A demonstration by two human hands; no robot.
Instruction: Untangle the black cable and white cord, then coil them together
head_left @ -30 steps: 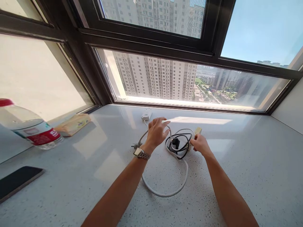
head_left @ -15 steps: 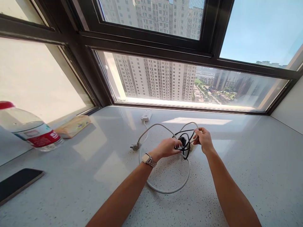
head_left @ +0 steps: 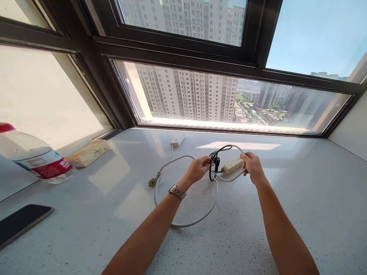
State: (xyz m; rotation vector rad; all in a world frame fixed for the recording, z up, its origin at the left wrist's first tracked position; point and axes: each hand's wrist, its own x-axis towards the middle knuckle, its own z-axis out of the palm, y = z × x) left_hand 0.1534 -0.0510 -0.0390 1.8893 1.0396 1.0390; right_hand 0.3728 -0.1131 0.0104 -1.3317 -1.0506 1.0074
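Observation:
A cream power strip [head_left: 232, 165] is lifted a little above the speckled white counter [head_left: 301, 198], tangled with a black cable [head_left: 214, 162] that has a black plug. My right hand [head_left: 252, 167] is closed round the strip's right end and its cable. My left hand [head_left: 198, 169], with a metal watch at the wrist, is closed on the cables just left of the black plug. The strip's thick white cable [head_left: 183, 217] loops across the counter toward me and ends in a grey plug [head_left: 152, 180] lying to the left.
A small white adapter [head_left: 177, 140] sits near the window frame. At the left stand a water bottle with a red label [head_left: 37, 158], a tissue pack [head_left: 88, 151] and a dark phone [head_left: 21, 221]. A white wall [head_left: 352, 126] bounds the right.
My left hand came back from over the cables and closed on them beside the black plug. Both hands then lifted the strip and cables off the counter, and the white loop and grey plug shifted left.

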